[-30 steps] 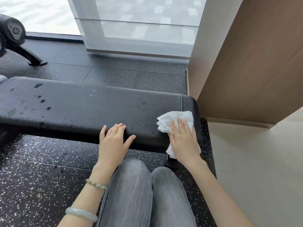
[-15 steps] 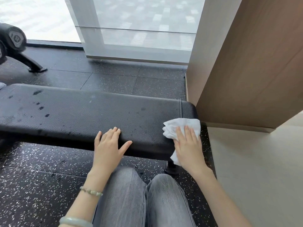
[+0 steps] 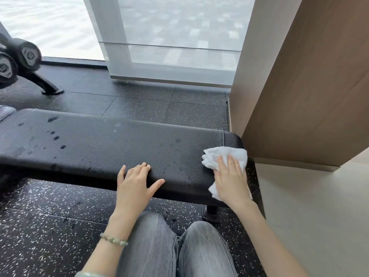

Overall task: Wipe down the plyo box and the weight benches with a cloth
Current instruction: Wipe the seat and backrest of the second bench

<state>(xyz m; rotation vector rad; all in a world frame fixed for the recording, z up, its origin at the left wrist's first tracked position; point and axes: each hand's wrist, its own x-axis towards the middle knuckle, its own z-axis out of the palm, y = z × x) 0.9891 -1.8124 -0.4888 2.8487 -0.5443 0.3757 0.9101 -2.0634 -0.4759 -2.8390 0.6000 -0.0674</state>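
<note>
Right hand (image 3: 231,180), fingers (image 3: 230,162) flat and unclenched, has slid the cloth (image 3: 223,154) to the bench (image 3: 109,148) end; left hand (image 3: 133,184) rests flat, holding nothing. Spots (image 3: 56,138) far from that end probably need wiping.

White cloth (image 3: 225,156), black pebbled bench (image 3: 111,148), black white-speckled floor (image 3: 50,236).

Wood panel (image 3: 299,100) blocks right; bench (image 3: 103,150) leftward open.

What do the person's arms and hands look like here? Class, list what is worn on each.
Both forearms are bare, with no sleeves or gloves. The left hand has a thin bracelet of pale green beads at the wrist and a smooth pale green bangle further up the forearm. The right hand and its arm wear nothing. No rings show on either hand.
</note>
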